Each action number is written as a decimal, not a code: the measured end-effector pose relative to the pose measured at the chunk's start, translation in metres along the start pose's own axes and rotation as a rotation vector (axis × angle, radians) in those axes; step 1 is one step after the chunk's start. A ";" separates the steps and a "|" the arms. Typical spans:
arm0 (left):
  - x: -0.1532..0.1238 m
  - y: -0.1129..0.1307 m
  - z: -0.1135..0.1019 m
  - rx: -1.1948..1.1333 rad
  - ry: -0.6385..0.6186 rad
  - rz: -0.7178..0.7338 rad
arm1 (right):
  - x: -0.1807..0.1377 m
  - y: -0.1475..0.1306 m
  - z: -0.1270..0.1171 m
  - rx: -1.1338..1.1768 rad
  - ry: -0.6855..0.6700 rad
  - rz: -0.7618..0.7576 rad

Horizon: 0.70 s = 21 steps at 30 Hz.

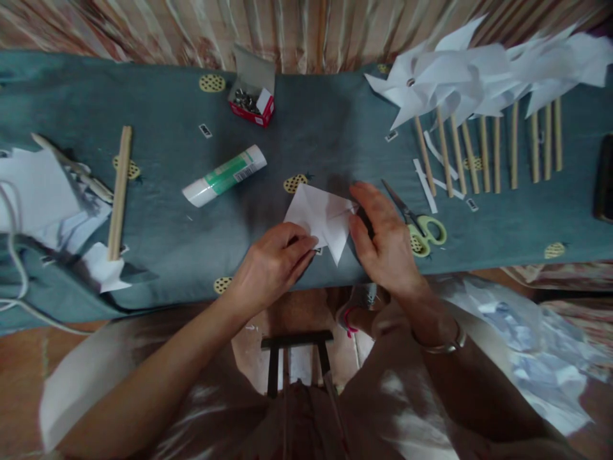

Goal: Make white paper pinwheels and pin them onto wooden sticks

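Observation:
A small sheet of white paper (320,207), cut and partly folded, is held just above the front of the cloth-covered table. My left hand (282,259) pinches its lower left side between thumb and fingers. At the right edge of the paper is my right hand (380,236), thumb and forefinger apart around a corner; whether it grips that corner I cannot tell. Green-handled scissors (421,233) lie beside my right hand, blades pointing up and left. A glue stick (225,176) with a green label rests on its side beyond my left hand.
White paper pinwheels (479,76) on wooden sticks lie at the back right, near paper strips (426,185). An opened red box (253,108) holds small metal pins. On the left are bare sticks (119,191), paper sheets (36,191) and a white cable (19,268).

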<state>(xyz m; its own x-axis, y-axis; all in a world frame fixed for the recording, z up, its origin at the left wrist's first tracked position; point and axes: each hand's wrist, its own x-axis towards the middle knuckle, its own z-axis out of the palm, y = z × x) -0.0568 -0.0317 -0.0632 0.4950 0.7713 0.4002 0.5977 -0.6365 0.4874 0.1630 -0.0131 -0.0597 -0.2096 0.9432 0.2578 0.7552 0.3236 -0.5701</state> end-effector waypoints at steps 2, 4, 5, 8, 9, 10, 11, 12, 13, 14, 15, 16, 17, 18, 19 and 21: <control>0.001 -0.003 -0.002 0.004 0.002 0.025 | 0.003 0.001 -0.002 0.009 0.010 -0.003; 0.001 -0.006 -0.004 0.015 -0.008 0.036 | 0.005 -0.001 -0.004 0.024 0.032 -0.003; 0.001 -0.008 -0.006 0.025 -0.015 0.037 | 0.006 -0.001 -0.004 0.037 0.045 0.000; 0.001 -0.013 -0.011 0.067 -0.016 0.040 | 0.006 -0.003 -0.005 0.076 0.066 0.013; 0.002 -0.015 -0.012 0.077 -0.015 0.040 | 0.006 -0.004 -0.004 0.086 0.066 0.018; 0.002 -0.017 -0.014 0.086 -0.012 0.039 | 0.006 -0.004 -0.004 0.093 0.065 0.024; 0.002 -0.019 -0.016 0.094 -0.012 0.034 | 0.005 -0.004 -0.004 0.098 0.062 0.030; 0.002 -0.021 -0.018 0.103 -0.013 0.026 | 0.005 -0.004 -0.005 0.101 0.061 0.034; 0.002 -0.023 -0.020 0.115 -0.017 0.019 | 0.005 -0.004 -0.005 0.103 0.060 0.038; 0.002 -0.025 -0.021 0.127 -0.017 0.014 | 0.004 -0.004 -0.005 0.106 0.058 0.043; 0.003 -0.026 -0.022 0.138 -0.017 0.012 | 0.004 -0.005 -0.005 0.109 0.056 0.050; 0.003 -0.027 -0.023 0.145 -0.016 0.010 | 0.003 -0.005 -0.006 0.113 0.055 0.057; 0.003 -0.028 -0.023 0.147 -0.017 0.007 | 0.003 -0.006 -0.006 0.116 0.052 0.065; 0.003 -0.028 -0.024 0.145 -0.018 -0.001 | 0.002 -0.006 -0.007 0.119 0.049 0.074; 0.003 -0.028 -0.025 0.141 -0.024 -0.014 | 0.001 -0.007 -0.007 0.122 0.047 0.081; 0.003 -0.026 -0.027 0.129 -0.045 -0.050 | 0.000 -0.008 -0.008 0.125 0.043 0.090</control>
<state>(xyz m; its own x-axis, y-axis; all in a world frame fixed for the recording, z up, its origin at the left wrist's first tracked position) -0.0880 -0.0129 -0.0543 0.4885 0.8029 0.3417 0.6968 -0.5946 0.4011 0.1621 -0.0159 -0.0491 -0.1157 0.9655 0.2332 0.6855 0.2475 -0.6847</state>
